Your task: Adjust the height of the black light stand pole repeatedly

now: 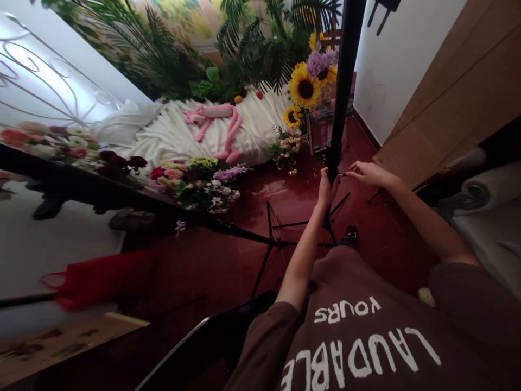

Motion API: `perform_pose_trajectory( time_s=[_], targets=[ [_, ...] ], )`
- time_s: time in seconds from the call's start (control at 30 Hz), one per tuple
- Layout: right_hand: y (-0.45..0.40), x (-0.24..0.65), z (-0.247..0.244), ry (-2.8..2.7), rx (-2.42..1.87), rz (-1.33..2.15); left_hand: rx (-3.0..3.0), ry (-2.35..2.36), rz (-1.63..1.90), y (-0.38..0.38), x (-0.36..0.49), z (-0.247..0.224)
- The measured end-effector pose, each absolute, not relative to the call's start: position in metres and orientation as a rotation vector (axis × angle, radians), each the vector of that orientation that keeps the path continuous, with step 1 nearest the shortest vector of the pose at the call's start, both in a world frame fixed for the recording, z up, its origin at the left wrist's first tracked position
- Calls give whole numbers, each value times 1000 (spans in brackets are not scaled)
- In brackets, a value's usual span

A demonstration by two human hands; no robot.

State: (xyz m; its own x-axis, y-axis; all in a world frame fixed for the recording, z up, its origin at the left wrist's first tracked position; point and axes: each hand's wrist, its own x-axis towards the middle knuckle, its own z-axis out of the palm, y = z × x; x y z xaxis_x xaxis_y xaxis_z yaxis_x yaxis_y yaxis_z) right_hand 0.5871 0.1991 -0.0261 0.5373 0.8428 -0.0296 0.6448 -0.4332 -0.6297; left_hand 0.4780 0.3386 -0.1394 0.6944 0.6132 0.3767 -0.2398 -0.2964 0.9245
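A black upright stand (pixel 343 70) rises in front of me from tripod legs on the dark red floor. My left hand (pixel 327 187) is wrapped round its pole, just below a joint with a clamp. To the right of the pole, my right hand (pixel 365 173) has its thumb and fingertips pinched together at a small dark knob (pixel 342 174) that sticks out from the stand. The knob is small and partly hidden by the fingertips.
A second black stand (pixel 163 205) slants across the left. Behind are a white draped cloth (pixel 163 133) with a pink plush toy (pixel 220 112), sunflowers (pixel 305 87) and flower bunches (pixel 220 195). A brown board (pixel 451 92) leans at right; a grey sofa (pixel 488 217) stands nearby.
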Motion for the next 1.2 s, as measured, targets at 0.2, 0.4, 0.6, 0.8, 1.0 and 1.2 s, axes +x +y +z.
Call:
perform_pose_trajectory(
  time_s=[0.2,0.4,0.6,0.8,1.0,1.2],
  targets=[
    [190,570,-58,-936,-2036,593,1694,326,850,340,479,-143],
    [198,564,-67,-805,-1938,481,1704,327,848,340,478,-144],
    [214,562,-70,-674,-1914,453,1709,336,815,339,477,-139],
    [228,562,-60,-253,-1547,1083,1707,358,843,338,476,-141],
    [229,561,-48,62,-1176,1323,1717,379,838,339,479,-139],
    [234,520,-78,348,-1029,1012,1621,402,721,334,434,-165]
  ],
)
